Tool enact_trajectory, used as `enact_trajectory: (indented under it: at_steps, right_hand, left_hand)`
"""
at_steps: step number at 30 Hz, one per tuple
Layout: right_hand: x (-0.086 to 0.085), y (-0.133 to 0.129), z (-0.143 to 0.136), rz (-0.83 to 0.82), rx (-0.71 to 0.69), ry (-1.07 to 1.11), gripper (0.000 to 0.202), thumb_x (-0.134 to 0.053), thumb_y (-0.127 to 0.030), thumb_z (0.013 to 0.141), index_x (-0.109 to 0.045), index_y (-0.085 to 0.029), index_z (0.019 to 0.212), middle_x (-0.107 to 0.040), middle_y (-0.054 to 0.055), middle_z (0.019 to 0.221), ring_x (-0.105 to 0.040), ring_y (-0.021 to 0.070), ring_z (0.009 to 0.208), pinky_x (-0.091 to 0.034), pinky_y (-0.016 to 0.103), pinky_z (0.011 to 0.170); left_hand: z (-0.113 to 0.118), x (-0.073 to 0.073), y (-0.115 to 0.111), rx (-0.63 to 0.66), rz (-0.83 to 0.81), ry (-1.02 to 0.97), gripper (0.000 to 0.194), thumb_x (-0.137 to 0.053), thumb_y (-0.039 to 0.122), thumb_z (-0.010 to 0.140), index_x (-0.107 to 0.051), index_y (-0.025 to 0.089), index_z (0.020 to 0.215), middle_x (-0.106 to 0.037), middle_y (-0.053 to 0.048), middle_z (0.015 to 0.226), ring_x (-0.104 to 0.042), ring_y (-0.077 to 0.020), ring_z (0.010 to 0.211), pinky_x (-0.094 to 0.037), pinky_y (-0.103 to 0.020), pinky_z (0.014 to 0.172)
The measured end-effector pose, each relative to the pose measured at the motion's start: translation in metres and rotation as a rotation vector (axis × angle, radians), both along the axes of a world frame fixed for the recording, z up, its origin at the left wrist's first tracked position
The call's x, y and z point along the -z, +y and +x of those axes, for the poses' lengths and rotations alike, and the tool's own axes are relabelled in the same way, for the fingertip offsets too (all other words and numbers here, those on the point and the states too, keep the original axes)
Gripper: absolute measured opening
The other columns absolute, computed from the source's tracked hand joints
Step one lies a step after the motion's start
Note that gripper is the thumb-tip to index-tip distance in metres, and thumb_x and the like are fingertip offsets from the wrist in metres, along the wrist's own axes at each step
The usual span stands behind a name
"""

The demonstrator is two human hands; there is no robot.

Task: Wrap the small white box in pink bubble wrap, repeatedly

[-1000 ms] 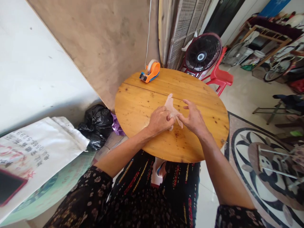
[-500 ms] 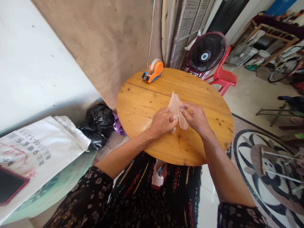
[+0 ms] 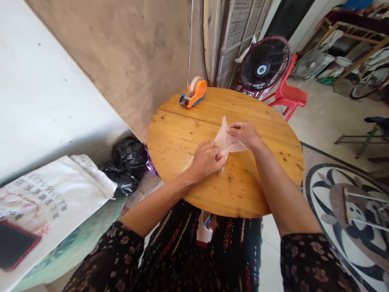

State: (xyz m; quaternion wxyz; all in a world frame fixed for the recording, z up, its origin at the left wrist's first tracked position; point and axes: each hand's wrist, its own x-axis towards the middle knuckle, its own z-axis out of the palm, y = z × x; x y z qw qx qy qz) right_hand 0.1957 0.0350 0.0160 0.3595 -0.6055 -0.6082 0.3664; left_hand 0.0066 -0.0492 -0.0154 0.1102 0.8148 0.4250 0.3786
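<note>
here both left hand [image 3: 208,160] and right hand [image 3: 243,134] pinch a thin plastic bag [image 3: 226,142].

Honey-yellow wooden tabletop [image 3: 188,134] with dark knots, pale translucent pinkish bag [image 3: 226,142], orange-and-blue tape dispenser [image 3: 193,92], black fan [image 3: 263,63], red chair [image 3: 288,97], black floral-print sleeves [image 3: 115,259]

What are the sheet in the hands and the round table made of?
Sheet: thin translucent plastic film, likely a bag; pinkish, crinkled, the wood shows through. Both hands pinch it.
Round table: wood planks, glossy amber varnish; knots, grain and a board seam show.
</note>
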Motion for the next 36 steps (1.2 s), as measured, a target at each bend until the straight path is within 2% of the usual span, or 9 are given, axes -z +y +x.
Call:
enact_trajectory:
  at_steps: [4,8,13,18,23,26,29,32,36]
  right_hand:
    - [0.0,0.008,-0.003,-0.135,-0.029,0.03,0.013,-0.068,-0.026,0.065,-0.06,-0.019,0.057,-0.052,-0.005,0.049,-0.043,0.0094,0.043,-0.034,0.025,0.045]
    - [0.005,0.008,-0.001,-0.186,0.007,0.084,0.018,-0.071,-0.026,0.065,-0.058,-0.019,0.055,-0.052,-0.005,0.047,-0.044,0.0086,0.041,-0.035,0.024,0.043]
    - [0.008,0.009,0.003,-0.179,-0.01,0.117,0.014,-0.071,-0.021,0.064,-0.059,-0.017,0.057,-0.052,-0.005,0.048,-0.046,0.0079,0.042,-0.038,0.022,0.044]
    - [0.014,0.013,0.008,-0.185,-0.037,0.158,0.008,-0.066,-0.019,0.064,-0.06,-0.017,0.058,-0.053,-0.005,0.048,-0.046,0.008,0.042,-0.036,0.021,0.043]
    - [0.021,0.017,0.011,-0.172,-0.057,0.185,0.008,-0.063,-0.018,0.062,-0.059,-0.017,0.054,-0.052,-0.006,0.047,-0.045,0.0076,0.041,-0.035,0.021,0.043]
    - [0.02,0.016,0.01,-0.183,-0.045,0.17,0.005,-0.063,-0.017,0.061,-0.061,-0.017,0.056,-0.053,-0.006,0.048,-0.046,0.0077,0.042,-0.036,0.021,0.043]
    - [0.015,0.014,0.008,-0.202,-0.041,0.15,0.006,-0.064,-0.018,0.062,-0.061,-0.017,0.057,-0.054,-0.005,0.048,-0.045,0.0077,0.042,-0.034,0.021,0.043]
    - [0.01,0.011,0.008,-0.204,-0.044,0.159,0.006,-0.066,-0.02,0.062,-0.061,-0.017,0.06,-0.054,-0.006,0.049,-0.046,0.0081,0.043,-0.034,0.021,0.042]
    - [0.011,0.012,0.009,-0.213,-0.056,0.224,0.011,-0.069,-0.021,0.061,-0.059,-0.018,0.059,-0.054,-0.006,0.05,-0.046,0.0082,0.044,-0.037,0.021,0.045]
  left_hand:
    - [0.0,-0.002,-0.002,-0.012,0.003,0.01,0.026,-0.06,0.018,0.076,-0.044,0.019,0.056,-0.056,-0.004,0.069,-0.051,-0.0183,0.075,-0.044,-0.036,0.075]
    - [-0.001,-0.011,-0.001,0.015,-0.059,0.06,0.025,-0.06,0.018,0.075,-0.044,0.019,0.055,-0.057,-0.004,0.069,-0.052,-0.018,0.073,-0.043,-0.035,0.073]
    - [-0.005,-0.038,0.008,0.064,-0.235,0.259,0.005,-0.061,0.022,0.074,-0.058,0.019,0.072,-0.063,-0.004,0.074,-0.055,-0.0197,0.074,-0.042,-0.033,0.07]
    - [-0.009,-0.061,0.014,0.168,-0.375,0.365,0.009,-0.055,0.021,0.077,-0.062,0.019,0.072,-0.066,-0.003,0.077,-0.056,-0.0185,0.075,-0.039,-0.03,0.066]
    - [-0.014,-0.056,0.014,0.252,-0.33,0.369,0.01,-0.056,0.02,0.081,-0.064,0.018,0.077,-0.065,-0.005,0.083,-0.057,-0.0199,0.085,-0.045,-0.033,0.078]
    - [-0.017,-0.052,0.017,0.278,-0.229,0.36,0.008,-0.06,0.023,0.082,-0.066,0.017,0.081,-0.063,-0.009,0.106,-0.055,-0.025,0.104,-0.045,-0.04,0.094]
    - [-0.018,-0.055,0.025,0.354,-0.194,0.365,0.006,-0.062,0.022,0.081,-0.065,0.017,0.081,-0.053,-0.012,0.13,-0.046,-0.0308,0.124,-0.04,-0.046,0.104]
    - [-0.017,-0.061,0.037,0.483,-0.209,0.388,0.005,-0.061,0.02,0.08,-0.063,0.017,0.078,-0.055,-0.012,0.127,-0.048,-0.0308,0.122,-0.04,-0.046,0.103]
    - [-0.013,-0.062,0.05,0.583,-0.232,0.421,0.009,-0.058,0.022,0.078,-0.057,0.017,0.071,-0.058,-0.01,0.104,-0.054,-0.0264,0.105,-0.044,-0.041,0.093]
